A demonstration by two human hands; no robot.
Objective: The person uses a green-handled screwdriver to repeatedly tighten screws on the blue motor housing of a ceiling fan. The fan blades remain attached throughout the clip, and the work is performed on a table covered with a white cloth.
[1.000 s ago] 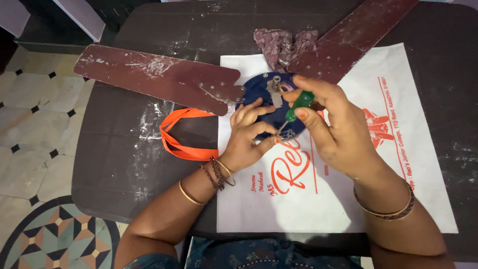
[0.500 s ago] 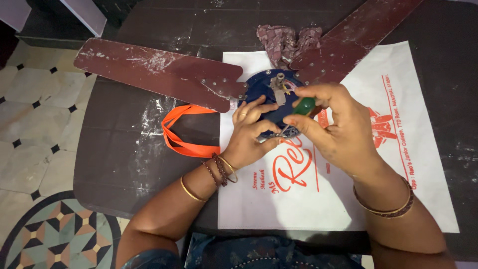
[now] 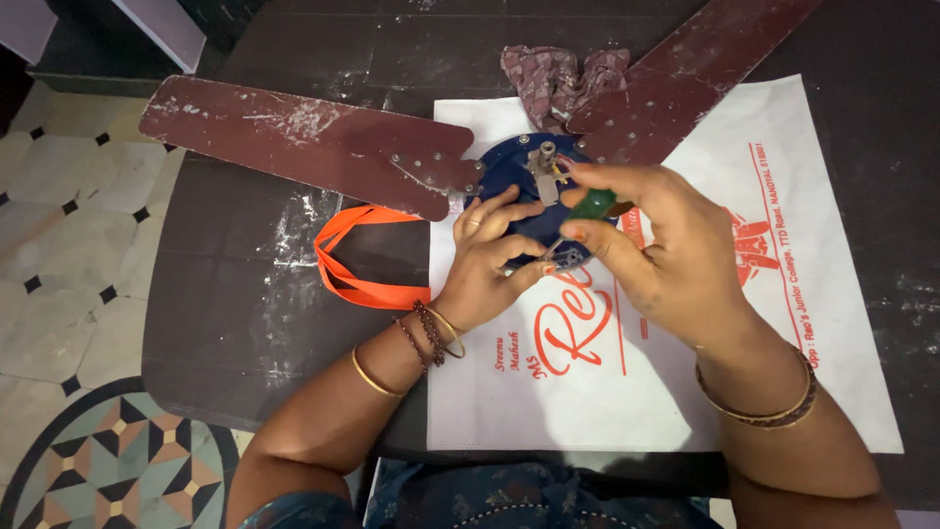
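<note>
Crumpled cloth (image 3: 561, 80), orange strap (image 3: 354, 266), perhaps bag handle.

The right hand (image 3: 676, 255) conceals most of the green-handled screwdriver (image 3: 590, 207); its tip is too small to resolve. The right fan blade (image 3: 685, 78) is cropped by the top edge.

gold bangles, perhaps beaded bracelets, bare forearms

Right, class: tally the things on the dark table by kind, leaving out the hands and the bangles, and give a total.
Fan blades: 2, a long one and another
Blue fan hub: 1
Green-handled screwdriver, in the right hand: 1
White bag with orange handle: 1
Crumpled cloth: 1
Total: 6
The left hand steadies the hub.
</note>
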